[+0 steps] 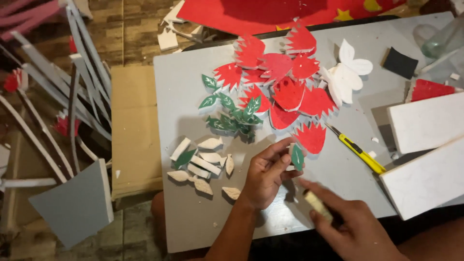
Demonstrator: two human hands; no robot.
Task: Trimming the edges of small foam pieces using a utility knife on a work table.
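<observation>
My left hand point(267, 175) pinches a small green foam leaf point(297, 157) upright near the table's front middle. My right hand point(355, 227) is at the lower right, closed around a short pale stick-shaped piece point(316, 205), with its forefinger stretched toward the leaf. Just beyond the leaf lies a heap of red tulip-shaped foam cutouts point(285, 82). Left of them is a cluster of green leaves point(232, 113). White foam offcuts point(203, 166) lie left of my left hand.
A yellow utility knife point(360, 153) lies right of the leaf on the grey table point(174, 92). White foam blocks point(425, 150) fill the right side. A white flower cutout point(345, 72), a black pad point(400, 63) and a glass bottle point(444, 41) are farther back. Foam strips clutter the floor at left.
</observation>
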